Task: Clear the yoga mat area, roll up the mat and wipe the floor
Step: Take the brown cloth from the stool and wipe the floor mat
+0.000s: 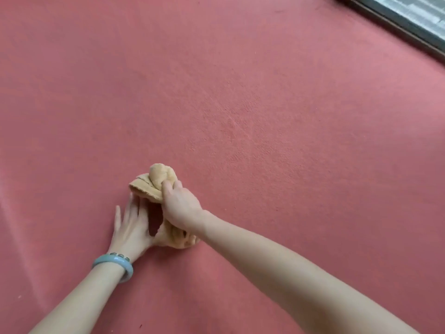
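Note:
A crumpled tan cloth [154, 182] lies bunched on the red carpeted floor [240, 104] in the lower middle of the head view. My right hand [179, 206] grips the cloth from above, fingers curled into its folds. My left hand [131, 222] lies beside it with straight fingers, its fingertips touching the cloth's left edge and its palm near the floor. A pale green bangle [113, 266] circles my left wrist. No yoga mat is in view.
A dark window or door frame [397, 22] with a pale grille runs across the top right corner. Red carpet fills the rest of the view on all sides.

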Available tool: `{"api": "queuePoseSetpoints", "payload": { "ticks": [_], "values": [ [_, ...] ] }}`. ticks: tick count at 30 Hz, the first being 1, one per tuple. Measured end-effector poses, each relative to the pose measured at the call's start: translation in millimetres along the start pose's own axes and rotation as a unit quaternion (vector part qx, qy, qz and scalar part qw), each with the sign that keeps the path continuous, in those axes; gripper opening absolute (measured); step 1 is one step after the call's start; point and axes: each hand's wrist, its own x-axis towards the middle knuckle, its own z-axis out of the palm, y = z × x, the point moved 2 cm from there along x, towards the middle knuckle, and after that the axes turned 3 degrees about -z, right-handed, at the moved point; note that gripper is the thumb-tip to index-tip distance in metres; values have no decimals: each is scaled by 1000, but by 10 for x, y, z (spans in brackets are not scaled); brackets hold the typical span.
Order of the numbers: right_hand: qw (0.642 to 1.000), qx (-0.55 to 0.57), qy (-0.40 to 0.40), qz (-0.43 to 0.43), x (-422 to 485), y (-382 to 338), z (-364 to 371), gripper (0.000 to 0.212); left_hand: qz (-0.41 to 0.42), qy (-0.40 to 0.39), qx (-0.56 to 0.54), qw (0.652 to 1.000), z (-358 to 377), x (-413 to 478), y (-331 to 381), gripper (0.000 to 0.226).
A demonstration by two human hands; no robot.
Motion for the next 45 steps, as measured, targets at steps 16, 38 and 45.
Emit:
{"api": "queuePoseSetpoints", "payload": {
  "ticks": [16, 38, 45],
  "values": [
    [947, -113, 151, 261, 197, 1795, -1850, 49, -67, -138, 12, 988, -3, 70, 17, 128],
    [974, -138, 76, 159, 554, 2025, -2265, 34, -155, -79, 33, 984, -1057, -251, 517, 106],
    [965, -136, 83, 207, 308, 2007, -2604, 42, -98, -70, 45, 992, -1621, -141, 585, 103]
  ]
}}
